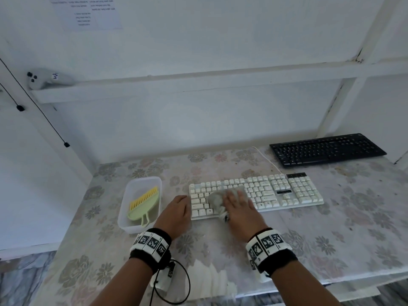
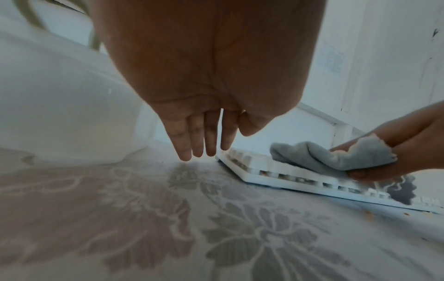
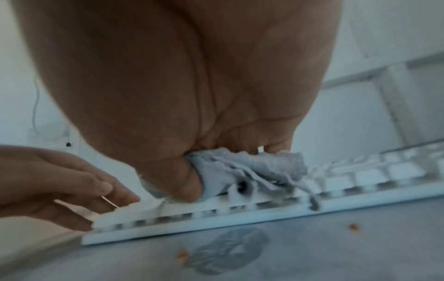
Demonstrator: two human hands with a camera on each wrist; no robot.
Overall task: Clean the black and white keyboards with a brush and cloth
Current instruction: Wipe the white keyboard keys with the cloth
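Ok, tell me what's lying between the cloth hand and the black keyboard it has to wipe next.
Nothing solid. The right hand holds the cloth on the white keyboard; between it and the black keyboard lie only that keyboard's right half, its thin white cable and bare tablecloth.

I face a white wall [image 1: 198, 120] crossed by white rails [image 1: 198, 81], a printed sheet [image 1: 88, 12] stuck high up; flowered tablecloth [image 1: 331, 235] below.

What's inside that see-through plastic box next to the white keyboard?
A green brush with yellow bristles lies inside the plastic box, its looped handle pointing toward the person. Nothing else shows through the walls, but whatever might sit under the brush is covered.
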